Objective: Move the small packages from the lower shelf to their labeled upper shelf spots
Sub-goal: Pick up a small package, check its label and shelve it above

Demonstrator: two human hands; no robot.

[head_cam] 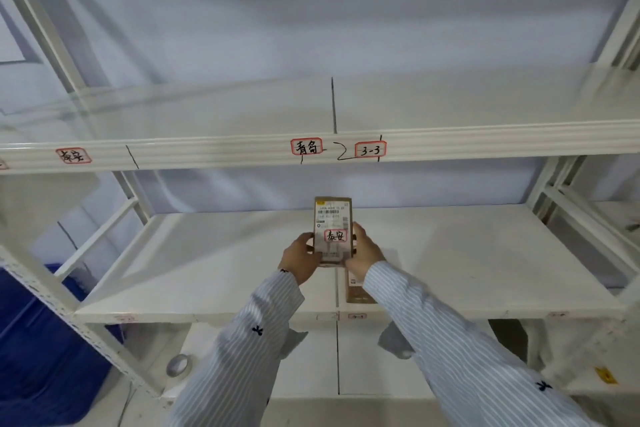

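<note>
While both hands clasped the small brown cardboard package (333, 230) upright over the lower white shelf (485, 263), left hand (300, 257) and right hand (366, 251) pinching its sides, its matching red-bordered label (73, 156) sat far up-left on the upper shelf rail (485, 142), nearer the left hand

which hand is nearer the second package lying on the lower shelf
Right. The right hand is just above that second package, its wrist overlapping it; the left hand is farther left, gripping the held package.
</note>
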